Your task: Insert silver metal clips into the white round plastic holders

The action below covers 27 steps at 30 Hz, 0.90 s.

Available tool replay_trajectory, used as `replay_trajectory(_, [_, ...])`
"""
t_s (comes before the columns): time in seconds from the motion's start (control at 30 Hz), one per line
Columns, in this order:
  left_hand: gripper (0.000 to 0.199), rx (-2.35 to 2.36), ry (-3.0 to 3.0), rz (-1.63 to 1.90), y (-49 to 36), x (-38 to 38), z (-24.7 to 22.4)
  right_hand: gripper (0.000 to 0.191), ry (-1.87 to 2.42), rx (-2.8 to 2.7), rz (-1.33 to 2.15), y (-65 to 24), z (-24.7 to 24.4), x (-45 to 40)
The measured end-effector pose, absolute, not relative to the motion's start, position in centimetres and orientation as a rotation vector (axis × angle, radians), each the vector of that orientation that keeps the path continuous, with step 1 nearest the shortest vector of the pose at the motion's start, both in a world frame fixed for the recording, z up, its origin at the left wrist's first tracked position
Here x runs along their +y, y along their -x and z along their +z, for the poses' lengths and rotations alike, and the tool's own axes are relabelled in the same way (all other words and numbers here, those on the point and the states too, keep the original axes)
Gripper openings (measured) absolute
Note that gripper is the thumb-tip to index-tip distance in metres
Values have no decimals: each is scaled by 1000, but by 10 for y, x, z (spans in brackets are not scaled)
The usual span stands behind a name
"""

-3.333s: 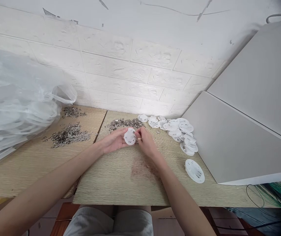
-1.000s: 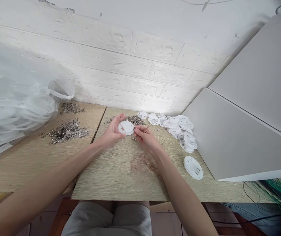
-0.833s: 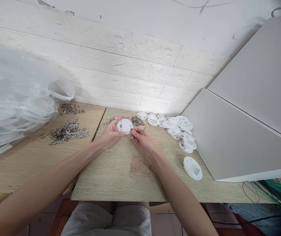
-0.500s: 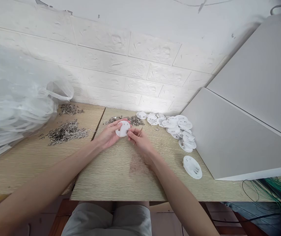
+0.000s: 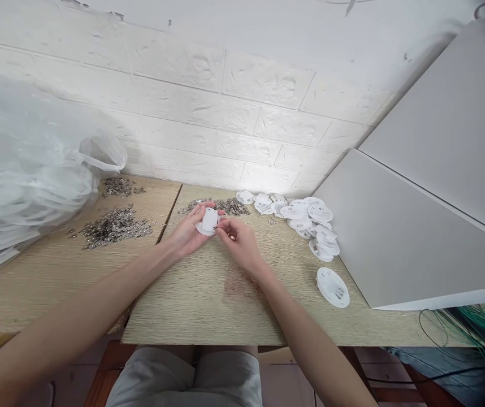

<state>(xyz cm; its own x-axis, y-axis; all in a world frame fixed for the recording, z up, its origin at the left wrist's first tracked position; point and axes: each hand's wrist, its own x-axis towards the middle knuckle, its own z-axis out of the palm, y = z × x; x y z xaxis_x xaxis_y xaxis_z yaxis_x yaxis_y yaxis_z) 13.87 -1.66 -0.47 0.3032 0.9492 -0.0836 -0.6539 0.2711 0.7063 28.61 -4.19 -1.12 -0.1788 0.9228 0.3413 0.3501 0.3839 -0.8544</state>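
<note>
My left hand (image 5: 189, 230) grips a round white plastic disc (image 5: 207, 220) with a raised middle, its thumb over the upper left side. My right hand (image 5: 239, 242) is closed in a pinch at the disc's right edge, on a small metal piece (image 5: 216, 228) that touches the disc. The piece is too small to make out fully. Just behind the hands lies a pile of small metal pieces (image 5: 234, 207). Several similar white discs (image 5: 310, 213) are heaped to the right, some with metal pieces in their slots.
A single white disc (image 5: 333, 287) lies nearer the front right. Two more metal-piece piles (image 5: 117, 227) are on the left board beside a big clear plastic bag (image 5: 26, 169) of white parts. A grey-white box (image 5: 429, 237) borders the right; green wires (image 5: 475, 325) lie beyond it.
The disc has tilted and shifted slightly left and down in my left hand. My right hand's fingers have turned, staying at the disc's right edge.
</note>
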Motion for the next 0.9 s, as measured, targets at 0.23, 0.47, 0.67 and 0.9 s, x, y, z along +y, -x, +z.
replay_trajectory(0.23, [17,533,-636,1161,-139,-17,-8,9,1124,-1752,755,-286,-14,-42])
replay_trajectory(0.47, [10,513,-649,1147,-138,-16,-13,10,1103,-1754,769,-285,-13,-42])
replay_trajectory(0.67, [11,516,-631,1157,-138,-15,-13,9,1108,-1773,739,-285,-13,-43])
replay_trajectory(0.9, [12,535,-570,1181,-142,-20,-9,11,1084,-1879,422,-281,-22,-44])
